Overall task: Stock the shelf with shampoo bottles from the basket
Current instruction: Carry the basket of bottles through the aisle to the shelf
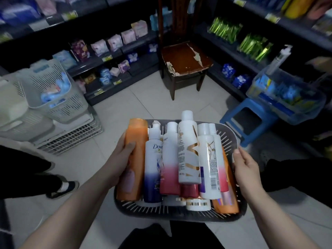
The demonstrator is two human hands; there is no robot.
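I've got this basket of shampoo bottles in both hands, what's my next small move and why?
Probably set the basket down, perhaps on the wooden chair ahead: your left hand and right hand both grip its sides, the left thumb on the orange bottle, so neither can lift a bottle.

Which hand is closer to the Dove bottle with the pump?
Left. The left hand grips the orange bottle right beside the Dove pump bottle; the right hand holds the far basket rim, several bottles away.

A worn wooden chair (185, 58) and blue stool (231, 116) stand on dim, pale floor tiles (136, 105).
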